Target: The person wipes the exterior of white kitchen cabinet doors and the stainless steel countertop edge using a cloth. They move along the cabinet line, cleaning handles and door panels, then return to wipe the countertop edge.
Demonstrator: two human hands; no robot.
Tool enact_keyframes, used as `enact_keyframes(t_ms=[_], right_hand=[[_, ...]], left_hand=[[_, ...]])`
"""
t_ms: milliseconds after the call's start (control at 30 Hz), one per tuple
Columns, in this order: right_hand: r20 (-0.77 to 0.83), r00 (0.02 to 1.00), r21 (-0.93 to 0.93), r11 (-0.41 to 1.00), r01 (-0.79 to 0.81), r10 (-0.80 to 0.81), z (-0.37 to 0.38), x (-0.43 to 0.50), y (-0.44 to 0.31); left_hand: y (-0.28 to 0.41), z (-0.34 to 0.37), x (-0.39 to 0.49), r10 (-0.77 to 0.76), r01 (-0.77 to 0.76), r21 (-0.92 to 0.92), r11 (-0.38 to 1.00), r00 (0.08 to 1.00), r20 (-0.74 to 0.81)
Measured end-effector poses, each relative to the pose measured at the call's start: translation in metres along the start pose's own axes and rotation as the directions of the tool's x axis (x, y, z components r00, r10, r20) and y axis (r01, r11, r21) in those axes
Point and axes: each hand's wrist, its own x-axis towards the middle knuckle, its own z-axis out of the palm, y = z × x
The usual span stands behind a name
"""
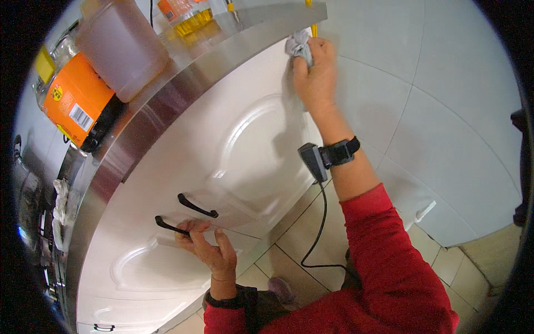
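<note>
A crumpled grey cloth is pinched in my right hand, at the top corner of a white cabinet door beneath the steel counter edge. A yellow pipe runs just behind the fingers. My left hand is lower down, its fingers at the end of a black door handle; whether they close around it cannot be told. A second black handle sits beside it on the neighbouring door. Each wrist wears a black strap, and a cable hangs from the device on the right one.
On the steel counter stand a large plastic jug, a bottle with an orange label and a bottle of yellow oil. A tiled wall rises at the right. Floor tiles and a shoe show below.
</note>
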Motion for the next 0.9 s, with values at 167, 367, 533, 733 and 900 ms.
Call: enact_keyframes(t_ms=[167, 367, 533, 733, 900], right_hand=[[0.06, 0.998, -0.114, 0.993, -0.019, 0.026, -0.011, 0.007, 0.04], [0.041, 0.978, -0.14, 0.97, -0.198, 0.205, -0.01, -0.01, 0.047], [0.078, 0.974, -0.171, 0.965, -0.197, 0.212, -0.014, -0.031, 0.054], [0.157, 0.947, -0.246, 0.94, -0.236, 0.279, -0.027, -0.064, 0.06], [0.255, 0.908, -0.357, 0.905, -0.232, 0.334, -0.04, -0.097, 0.073]], left_hand=[[0.0, 0.004, 0.001, 0.013, -0.013, 0.084, 0.996, 1.0, -0.002], [0.004, 0.014, 0.003, 0.009, 0.003, 0.139, 0.99, 0.996, -0.088], [0.008, 0.013, 0.003, -0.045, 0.052, 0.084, 0.995, 0.996, -0.08], [0.006, 0.012, 0.003, -0.006, 0.015, 0.121, 0.993, 0.997, -0.073], [0.002, 0.01, 0.001, 0.003, 0.005, 0.127, 0.992, 0.998, -0.067]])
